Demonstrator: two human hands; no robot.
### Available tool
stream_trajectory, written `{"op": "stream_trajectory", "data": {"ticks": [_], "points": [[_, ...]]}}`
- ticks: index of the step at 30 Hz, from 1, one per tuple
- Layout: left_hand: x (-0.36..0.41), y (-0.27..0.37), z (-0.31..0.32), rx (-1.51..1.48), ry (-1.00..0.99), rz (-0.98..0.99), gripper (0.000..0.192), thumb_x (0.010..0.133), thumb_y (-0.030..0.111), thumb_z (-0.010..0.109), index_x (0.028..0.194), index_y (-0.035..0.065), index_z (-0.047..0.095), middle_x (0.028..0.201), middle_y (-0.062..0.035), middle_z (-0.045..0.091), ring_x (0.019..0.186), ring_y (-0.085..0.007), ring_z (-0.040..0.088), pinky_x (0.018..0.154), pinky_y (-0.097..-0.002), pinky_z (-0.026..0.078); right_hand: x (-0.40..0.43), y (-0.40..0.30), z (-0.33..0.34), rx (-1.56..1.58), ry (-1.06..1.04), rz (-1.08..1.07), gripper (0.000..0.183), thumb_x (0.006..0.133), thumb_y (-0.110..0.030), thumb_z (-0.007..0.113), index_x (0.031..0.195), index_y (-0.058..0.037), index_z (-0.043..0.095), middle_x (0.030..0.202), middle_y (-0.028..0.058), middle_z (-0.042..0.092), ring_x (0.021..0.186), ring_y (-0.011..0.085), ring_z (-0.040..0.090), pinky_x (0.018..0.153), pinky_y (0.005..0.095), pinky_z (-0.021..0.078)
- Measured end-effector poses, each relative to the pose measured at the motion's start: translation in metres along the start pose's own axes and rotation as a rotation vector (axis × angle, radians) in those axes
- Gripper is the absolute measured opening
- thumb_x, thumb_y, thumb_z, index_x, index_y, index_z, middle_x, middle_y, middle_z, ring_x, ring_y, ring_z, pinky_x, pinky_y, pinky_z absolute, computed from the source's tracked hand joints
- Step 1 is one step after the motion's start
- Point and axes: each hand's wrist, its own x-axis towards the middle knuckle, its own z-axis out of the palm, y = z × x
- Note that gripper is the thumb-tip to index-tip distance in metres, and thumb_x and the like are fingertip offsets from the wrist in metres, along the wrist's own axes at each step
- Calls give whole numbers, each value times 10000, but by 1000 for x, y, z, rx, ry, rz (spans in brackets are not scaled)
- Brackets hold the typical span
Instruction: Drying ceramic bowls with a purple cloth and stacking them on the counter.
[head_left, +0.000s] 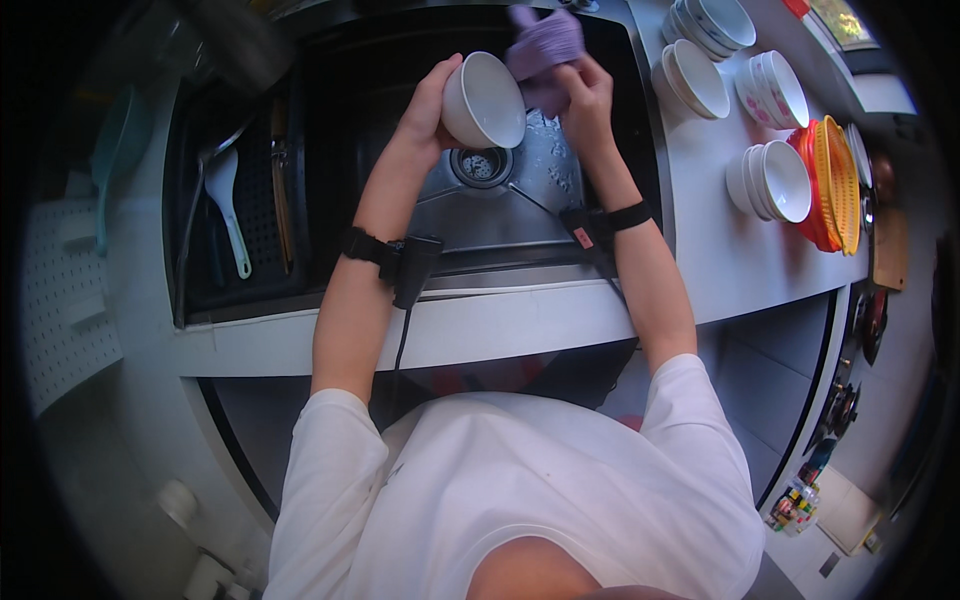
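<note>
Over the sink basin (495, 225), my left hand (426, 112) grips a white bowl (486, 105) by its outer side. The bowl is tilted, its mouth turned to the right. A purple cloth (546, 56), bunched and slightly blurred, is held in my right hand (589, 97), just right of the bowl's rim. Whether the cloth touches the bowl I cannot tell. Below the bowl is the round drain strainer (482, 166), with small bits in it. Water drops lie on the metal to its right.
Left of the basin, a black drainer tray (259, 217) holds a white rice paddle (227, 210), chopsticks (280, 195) and a long-handled metal utensil (191, 232). On the right counter stand stacked bowls (780, 180) and an orange plastic basket (836, 184). Cables hang from both wrist straps.
</note>
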Motion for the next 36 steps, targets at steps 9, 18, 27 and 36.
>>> {"op": "stream_trajectory", "data": {"ticks": [9, 18, 27, 36], "points": [[-7, 5, 7, -37, -24, 59, 497, 878, 513, 412, 1119, 108, 569, 1045, -89, 605, 985, -196, 594, 764, -347, 525, -2, 3, 15, -274, -144, -108, 369, 744, -122, 647, 1069, 27, 558, 1001, 116, 596, 1007, 212, 560, 902, 293, 439], [-1, -5, 2, 199, -113, 147, 478, 852, 520, 489, 1091, 116, 583, 956, -60, 608, 891, -164, 591, 778, -275, 468, -3, -6, 16, -400, -117, 579, 350, 730, -133, 635, 1047, 3, 576, 910, 115, 619, 839, 187, 611, 759, 296, 503], [-8, -8, 11, 211, -169, 43, 633, 822, 631, 416, 1192, 127, 516, 1048, -127, 594, 969, -247, 605, 704, -383, 545, -6, 9, 9, -357, -99, 186, 268, 684, -62, 676, 947, -19, 657, 836, 97, 655, 755, 182, 644, 691, 283, 521], [-22, -2, 19, 300, -189, -14, 809, 725, 722, 461, 1246, 103, 469, 1087, -180, 577, 970, -342, 601, 676, -473, 547, 3, 1, 4, -202, -196, -244, 302, 696, -114, 761, 969, -26, 664, 874, 56, 663, 801, 144, 637, 752, 261, 510]]}}
